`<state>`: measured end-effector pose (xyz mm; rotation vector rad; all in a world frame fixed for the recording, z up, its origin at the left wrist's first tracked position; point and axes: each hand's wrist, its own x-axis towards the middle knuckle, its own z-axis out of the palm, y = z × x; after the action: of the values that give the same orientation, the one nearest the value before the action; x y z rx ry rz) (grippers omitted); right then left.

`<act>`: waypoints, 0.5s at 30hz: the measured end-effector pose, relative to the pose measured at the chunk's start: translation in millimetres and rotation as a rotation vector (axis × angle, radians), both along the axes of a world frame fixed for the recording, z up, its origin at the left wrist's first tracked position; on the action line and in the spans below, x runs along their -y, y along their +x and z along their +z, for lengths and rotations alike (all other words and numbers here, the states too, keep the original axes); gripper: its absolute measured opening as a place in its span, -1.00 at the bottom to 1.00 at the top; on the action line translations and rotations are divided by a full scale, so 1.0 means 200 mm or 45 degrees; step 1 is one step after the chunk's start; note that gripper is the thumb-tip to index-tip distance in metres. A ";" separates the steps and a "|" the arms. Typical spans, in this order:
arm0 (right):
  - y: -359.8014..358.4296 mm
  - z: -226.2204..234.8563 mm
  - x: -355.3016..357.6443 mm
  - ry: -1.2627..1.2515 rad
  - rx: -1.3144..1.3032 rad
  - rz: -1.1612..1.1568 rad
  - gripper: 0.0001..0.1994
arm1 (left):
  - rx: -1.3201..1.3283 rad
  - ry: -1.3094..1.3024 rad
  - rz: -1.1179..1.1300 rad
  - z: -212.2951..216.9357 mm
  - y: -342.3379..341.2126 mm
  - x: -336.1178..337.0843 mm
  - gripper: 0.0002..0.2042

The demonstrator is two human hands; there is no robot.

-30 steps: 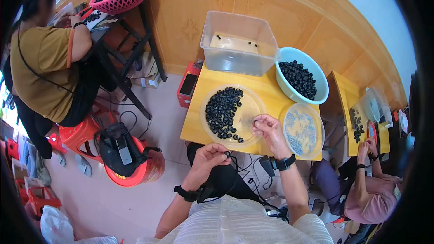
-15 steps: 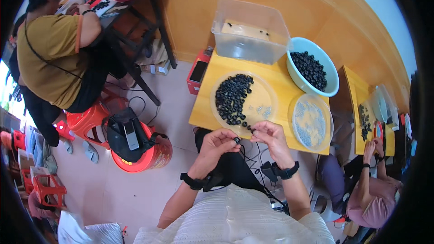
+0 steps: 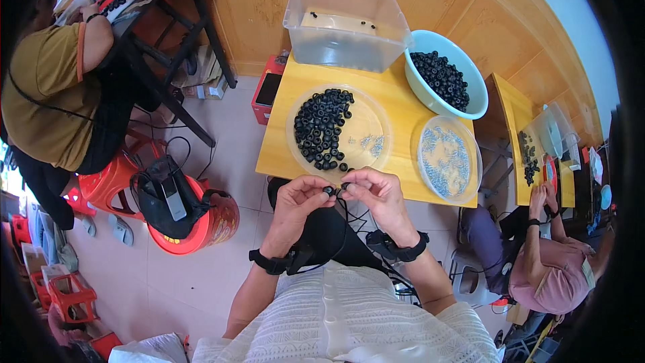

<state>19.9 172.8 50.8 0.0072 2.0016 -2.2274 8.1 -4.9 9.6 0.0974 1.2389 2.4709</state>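
Observation:
My left hand [image 3: 300,197] and my right hand [image 3: 375,191] meet over my lap, just in front of the yellow table [image 3: 282,141]. Each pinches a small black ring-shaped part [image 3: 330,191] between thumb and fingertips, the two parts nearly touching. Just beyond the hands, a clear round plate [image 3: 368,115] holds a heap of black rings [image 3: 322,128] and a few small metal pieces [image 3: 371,142]. A second clear plate [image 3: 424,136] to the right carries many small silvery pieces.
A light blue bowl [image 3: 474,79] full of black rings and a clear plastic bin [image 3: 346,44] stand at the table's far side. One person sits at a dark table on the left, another at a yellow table on the right. A red stool with a device [image 3: 176,195] stands left.
My right hand came back from the plate to meet my left hand over my lap, both now pinching small black parts together. The view has tilted slightly.

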 end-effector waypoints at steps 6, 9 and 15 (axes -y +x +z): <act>0.01 0.04 0.06 0.464 -0.294 -0.057 -0.85 | -0.074 -0.097 -0.010 0.00 -0.01 -0.01 -0.82; 0.01 0.07 0.08 0.702 -0.451 -0.048 -0.84 | -0.085 -0.127 -0.004 0.00 -0.02 -0.01 -0.82; 0.02 0.07 0.11 0.852 -0.621 -0.063 -0.84 | -0.092 -0.159 -0.006 -0.01 -0.01 -0.02 -0.83</act>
<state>24.7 151.6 63.9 -0.4513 2.9364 -1.5707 6.1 -1.3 8.0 0.1570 1.4182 2.3982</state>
